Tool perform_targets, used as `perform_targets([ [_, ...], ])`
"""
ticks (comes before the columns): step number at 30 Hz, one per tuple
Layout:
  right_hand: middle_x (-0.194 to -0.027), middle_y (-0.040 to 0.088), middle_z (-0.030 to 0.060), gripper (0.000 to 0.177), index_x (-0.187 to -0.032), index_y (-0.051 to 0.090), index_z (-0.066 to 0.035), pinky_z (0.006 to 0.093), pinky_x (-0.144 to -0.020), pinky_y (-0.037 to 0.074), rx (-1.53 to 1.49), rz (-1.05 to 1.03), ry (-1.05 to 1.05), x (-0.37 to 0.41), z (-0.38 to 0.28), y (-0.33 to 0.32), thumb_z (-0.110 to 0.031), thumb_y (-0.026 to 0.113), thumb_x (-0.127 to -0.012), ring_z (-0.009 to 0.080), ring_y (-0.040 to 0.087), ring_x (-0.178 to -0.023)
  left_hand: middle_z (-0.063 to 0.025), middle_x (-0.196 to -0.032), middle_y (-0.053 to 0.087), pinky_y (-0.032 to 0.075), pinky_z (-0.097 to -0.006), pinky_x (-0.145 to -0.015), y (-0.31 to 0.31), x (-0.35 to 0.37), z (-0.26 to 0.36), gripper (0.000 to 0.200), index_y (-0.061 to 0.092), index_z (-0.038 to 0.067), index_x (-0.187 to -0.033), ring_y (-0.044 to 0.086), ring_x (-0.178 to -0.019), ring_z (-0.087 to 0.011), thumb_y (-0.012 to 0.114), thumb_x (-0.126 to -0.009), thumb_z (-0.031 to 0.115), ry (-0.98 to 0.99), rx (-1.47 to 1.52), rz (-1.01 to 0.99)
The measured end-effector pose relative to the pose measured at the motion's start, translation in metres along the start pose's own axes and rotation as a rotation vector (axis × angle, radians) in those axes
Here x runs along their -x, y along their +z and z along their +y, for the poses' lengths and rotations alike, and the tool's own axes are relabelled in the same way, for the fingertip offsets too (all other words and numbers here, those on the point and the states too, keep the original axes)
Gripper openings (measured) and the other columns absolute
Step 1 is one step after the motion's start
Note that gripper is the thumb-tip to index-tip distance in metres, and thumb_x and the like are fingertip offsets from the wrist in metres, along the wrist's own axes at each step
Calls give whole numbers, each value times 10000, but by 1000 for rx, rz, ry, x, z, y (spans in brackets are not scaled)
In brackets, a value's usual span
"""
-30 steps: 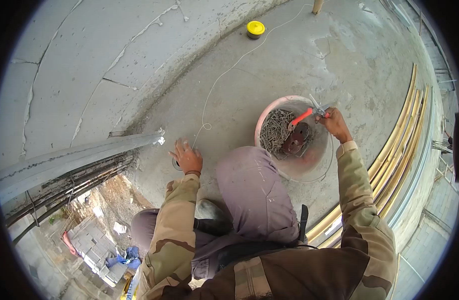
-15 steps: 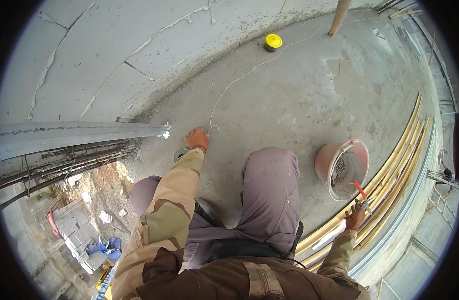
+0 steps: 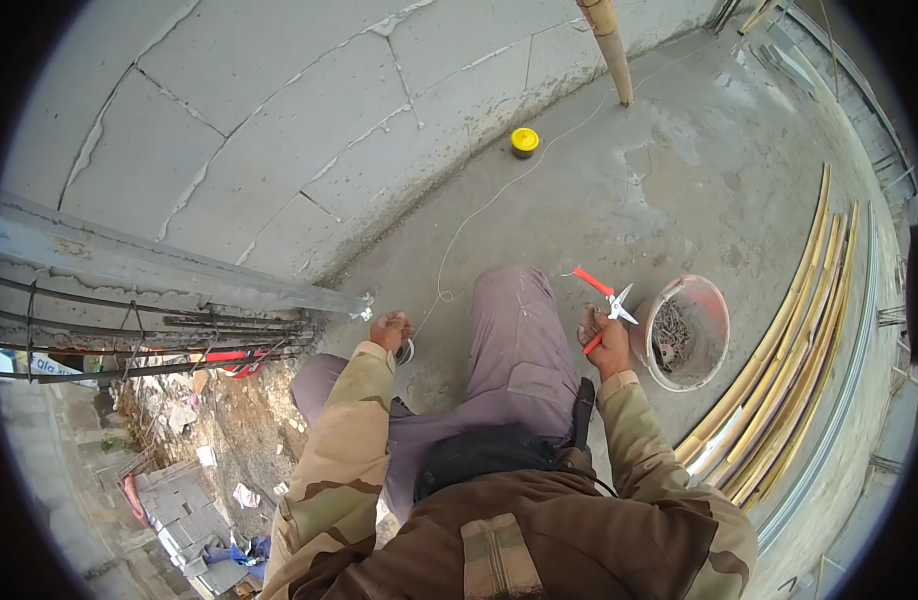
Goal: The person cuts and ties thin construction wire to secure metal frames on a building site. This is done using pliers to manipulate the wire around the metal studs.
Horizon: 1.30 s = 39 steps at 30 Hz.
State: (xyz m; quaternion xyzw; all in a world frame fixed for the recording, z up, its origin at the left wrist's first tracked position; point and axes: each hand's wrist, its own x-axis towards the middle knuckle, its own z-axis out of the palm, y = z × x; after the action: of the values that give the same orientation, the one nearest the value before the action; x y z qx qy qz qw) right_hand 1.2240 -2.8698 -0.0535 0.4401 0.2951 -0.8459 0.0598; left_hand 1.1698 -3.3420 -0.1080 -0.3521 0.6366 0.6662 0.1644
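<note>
My left hand (image 3: 389,331) is closed at the end of a thin white string (image 3: 461,228), which trails across the floor to it. Just below that hand lies a round metallic item (image 3: 406,352), partly covered, whose kind I cannot make out. A pair of red-handled snips (image 3: 616,300) is gripped in my right hand (image 3: 607,345), beside my knee. Their blades are spread and point up to the right, and one handle sticks out to the upper left. Right of these stands a pink bucket (image 3: 720,322) holding many small metal pieces, perhaps nails.
Long yellowish strips (image 3: 779,400) lie along the right edge. A yellow-lidded tub (image 3: 524,140) sits near the block wall (image 3: 309,120), and a wooden post (image 3: 611,55) stands behind. At left, a grey metal beam (image 3: 179,265) and rebar border a drop to the ground below.
My right hand has brought the snips from over the strips to the left side of the bucket, and their blades now show spread. My left hand stays low by the string's end. The view has shifted.
</note>
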Motion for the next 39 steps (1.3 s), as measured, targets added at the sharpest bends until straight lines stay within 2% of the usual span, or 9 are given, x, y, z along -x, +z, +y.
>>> perform_targets([
  [6, -988, 697, 130, 179, -1114, 628, -24, 465, -743, 608, -21, 145, 182, -169, 76, -37, -67, 495, -1002, 270, 707, -864, -133, -943, 730, 554, -301, -730, -6, 26, -22, 307, 629, -78, -1160, 691, -800, -177, 639, -977, 168, 184, -364, -88],
  [11, -1066, 675, 209, 289, -1194, 605, -43, 457, -678, 611, 282, 172, 189, -111, 45, -31, -48, 448, -951, 330, 703, -780, -144, -960, 742, 545, -309, -763, -1, 32, -15, 319, 640, -90, -1166, 690, -827, -174, 635, -970, 162, 242, -537, -98],
  [13, -1099, 677, 224, 323, -1240, 570, -34, 422, -609, 582, 642, 172, -199, -83, 47, -31, -107, 407, -970, 308, 696, -737, -150, -972, 743, 551, -319, -783, 2, 21, -23, 321, 642, -86, -1172, 700, -854, -189, 637, -967, 160, 194, -531, -91],
  [17, -984, 694, 210, 295, -1186, 564, -2, 388, -544, 544, 340, 268, 2, -74, 31, -64, -121, 431, -951, 276, 674, -671, -181, -1016, 743, 565, -360, -851, 14, -15, -20, 335, 650, -75, -1188, 727, -940, -250, 663, -946, 156, 281, -687, -2],
  [21, -921, 659, 173, 328, -1134, 512, 24, 396, -485, 533, 599, 388, 204, -101, 55, -112, -168, 602, -884, 284, 704, -726, -201, -1041, 741, 566, -380, -885, 57, -55, -7, 340, 666, -65, -1138, 730, -972, -283, 736, -891, 157, 236, -704, 70],
  [24, -977, 662, 220, 503, -1199, 467, 60, 474, -613, 575, 926, 698, 80, -94, 63, -93, -159, 693, -806, 391, 714, -854, -197, -1053, 744, 562, -366, -894, 95, -97, 7, 355, 679, -48, -1121, 731, -985, -273, 776, -864, 177, 101, -738, 151],
  [26, -1182, 564, 363, 608, -1234, 391, 128, 546, -872, 528, 1322, 853, 28, -87, 80, -103, -90, 695, -754, 492, 615, -1055, -221, -1047, 741, 564, -404, -894, 112, -114, 17, 400, 700, -50, -1081, 728, -985, -328, 819, -831, 239, 29, -1010, 185],
  [29, -1217, 501, 402, 613, -1225, 383, 154, 526, -1032, 430, 1298, 822, -41, -53, 85, -92, -104, 694, -764, 532, 484, -1193, -247, -1020, 736, 559, -466, -878, 120, -127, 19, 410, 718, -45, -1005, 717, -972, -401, 840, -804, 291, -84, -1242, 68],
  [39, -1167, 506, 396, 568, -1205, 403, 160, 538, -1001, 449, 1440, 641, -62, 10, 69, -88, -72, 669, -760, 533, 472, -1153, -268, -987, 732, 542, -478, -837, 138, -126, -24, 234, 722, -58, -990, 719, -922, -419, 742, -876, 145, 15, -977, 338],
])
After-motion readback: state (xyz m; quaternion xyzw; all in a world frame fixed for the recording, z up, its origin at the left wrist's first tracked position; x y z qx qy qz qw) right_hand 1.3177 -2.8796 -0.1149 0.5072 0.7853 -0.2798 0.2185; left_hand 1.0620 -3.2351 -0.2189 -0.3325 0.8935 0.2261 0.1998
